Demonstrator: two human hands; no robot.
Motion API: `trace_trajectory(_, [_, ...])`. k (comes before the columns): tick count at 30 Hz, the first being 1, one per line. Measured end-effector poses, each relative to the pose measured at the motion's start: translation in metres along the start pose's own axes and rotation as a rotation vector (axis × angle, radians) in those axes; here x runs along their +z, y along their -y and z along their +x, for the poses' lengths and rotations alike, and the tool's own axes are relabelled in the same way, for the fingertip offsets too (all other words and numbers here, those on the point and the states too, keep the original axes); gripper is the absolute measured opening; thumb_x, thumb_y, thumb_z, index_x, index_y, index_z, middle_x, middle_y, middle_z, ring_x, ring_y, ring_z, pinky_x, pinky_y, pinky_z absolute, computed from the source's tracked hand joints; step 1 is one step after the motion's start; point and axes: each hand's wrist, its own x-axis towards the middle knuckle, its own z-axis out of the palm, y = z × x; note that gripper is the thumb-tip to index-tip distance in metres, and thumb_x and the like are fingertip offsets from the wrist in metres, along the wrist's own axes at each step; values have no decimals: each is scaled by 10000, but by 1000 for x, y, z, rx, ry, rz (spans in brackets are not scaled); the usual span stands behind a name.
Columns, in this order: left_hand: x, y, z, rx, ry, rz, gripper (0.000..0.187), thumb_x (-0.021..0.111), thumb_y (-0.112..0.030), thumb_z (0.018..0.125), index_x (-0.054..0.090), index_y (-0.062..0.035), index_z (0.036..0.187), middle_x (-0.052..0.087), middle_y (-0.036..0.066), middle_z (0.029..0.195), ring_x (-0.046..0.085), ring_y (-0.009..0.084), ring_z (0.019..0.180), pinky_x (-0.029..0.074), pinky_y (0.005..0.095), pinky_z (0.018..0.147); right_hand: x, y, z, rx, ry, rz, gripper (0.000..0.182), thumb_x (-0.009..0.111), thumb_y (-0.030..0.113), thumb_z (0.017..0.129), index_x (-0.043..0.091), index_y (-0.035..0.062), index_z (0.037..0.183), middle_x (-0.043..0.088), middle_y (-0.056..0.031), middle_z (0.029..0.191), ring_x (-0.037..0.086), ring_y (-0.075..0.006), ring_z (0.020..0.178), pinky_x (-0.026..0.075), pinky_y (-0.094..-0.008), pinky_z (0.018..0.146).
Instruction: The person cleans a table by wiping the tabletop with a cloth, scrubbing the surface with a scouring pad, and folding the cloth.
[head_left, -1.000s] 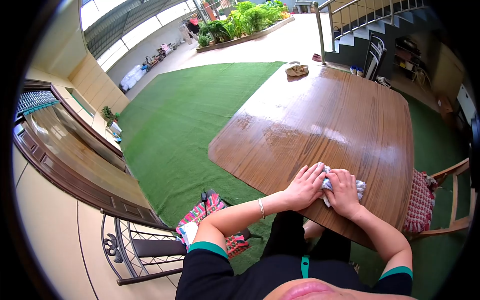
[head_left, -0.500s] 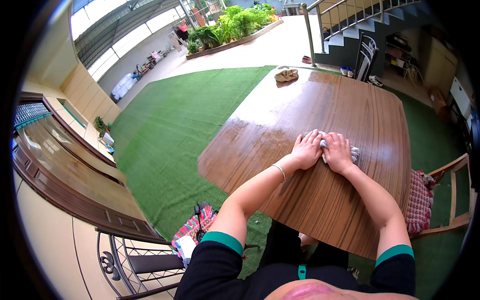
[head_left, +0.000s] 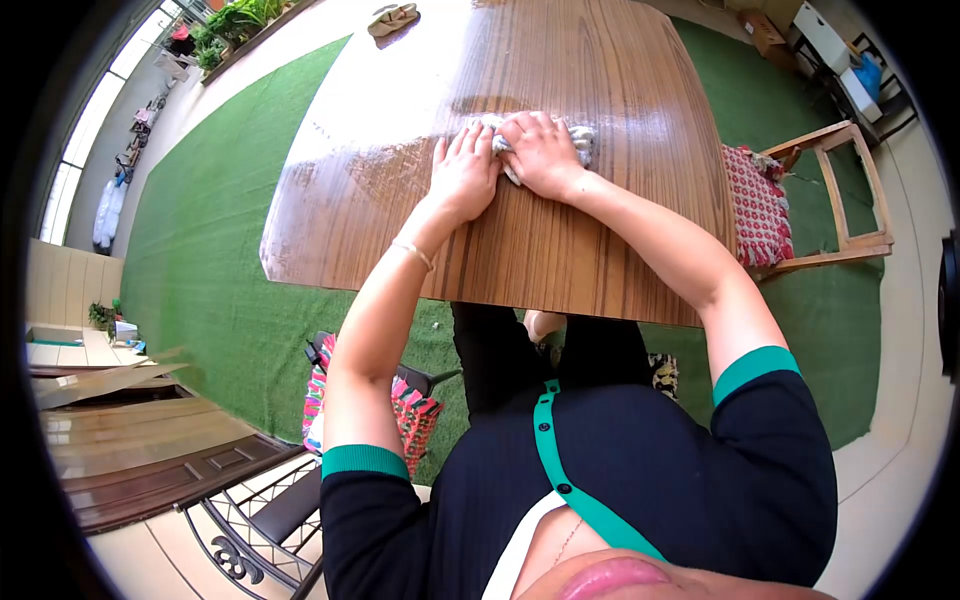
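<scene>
Head view: a crumpled, whitish, grey-flecked cloth (head_left: 583, 147) is partly covered by flattened left hand (head_left: 466, 178) and right hand (head_left: 543, 158), inside the near edge of the counter (head_left: 590, 250).

Tabletop (head_left: 640, 235) has room R of cloth (head_left: 583, 147); tan bundle (head_left: 392, 18) blocks far L edge, covered chair (head_left: 762, 205) R side.

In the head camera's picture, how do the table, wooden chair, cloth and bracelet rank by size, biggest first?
1. Wood-grain table
2. Wooden chair
3. Pale cloth, counting only its visible part
4. Bracelet
</scene>
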Motion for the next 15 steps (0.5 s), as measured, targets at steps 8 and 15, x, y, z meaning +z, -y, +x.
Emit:
trace_trajectory(8, [-48,-89,-146,145,35,-120,639,607,-179,904,385,33,1464,383,240,1525,329,373,1445,181,538,1193,19,17,-171,-305,-327,115,469,702,300,838,571,96,1240,539,-95,1278,479,-303,1225,372,-454,1004])
trace_trajectory(15, [-34,-106,-106,267,62,-115,593,585,-181,926,392,53,1436,353,240,1542,298,362,1465,169,537,1200,-10,-27,-168,-338,-195,172,471,698,254,827,560,45,1226,536,-126,1268,489,-323,1228,403,-449,1000])
